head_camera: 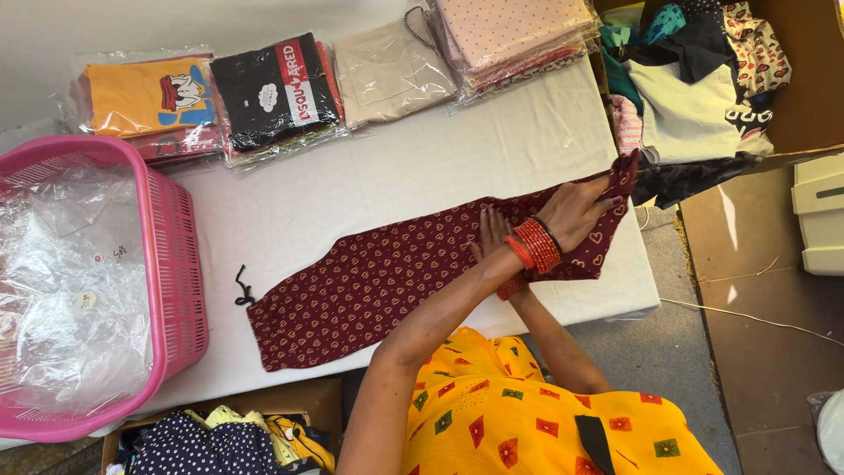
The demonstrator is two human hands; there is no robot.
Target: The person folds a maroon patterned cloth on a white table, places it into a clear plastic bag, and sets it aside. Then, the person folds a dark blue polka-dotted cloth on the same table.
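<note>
Garment (387, 281), maroon with hearts, lies flat along the white surface (369, 176). Left hand (576, 211) grips its far end in closed fingers; right hand (492, 233) presses it flat, fingers open.

White cloth-covered table (396, 176) carries: long maroon heart-print garment (387, 281) laid flat across near middle, right end over table edge; small black cord (243, 288) just beside its left end; pink plastic basket (171, 255) at left (full of clear plastic bags (70, 281)); along far edge, row of plastic-wrapped folded garments: orange (145, 97), black (274, 90), beige (391, 70), pink dotted stack (514, 31).
</note>
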